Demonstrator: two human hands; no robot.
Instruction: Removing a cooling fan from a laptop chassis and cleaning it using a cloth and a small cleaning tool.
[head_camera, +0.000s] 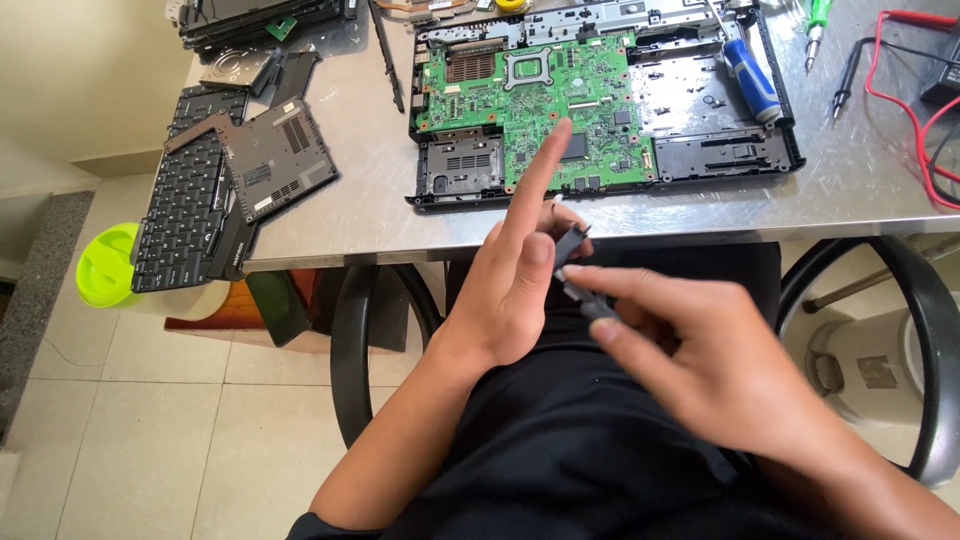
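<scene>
small black part between both hands

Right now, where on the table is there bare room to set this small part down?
Bare metal shows between the laptop base and the loose keyboard, along the front table edge, and right of the base before the red leads. The back left is crowded.

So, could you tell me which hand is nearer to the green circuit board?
Left. The left hand points its index finger over the green circuit board; the right hand stays lower, below the table edge.

L hand index up; R hand fingers pinched together.
</scene>
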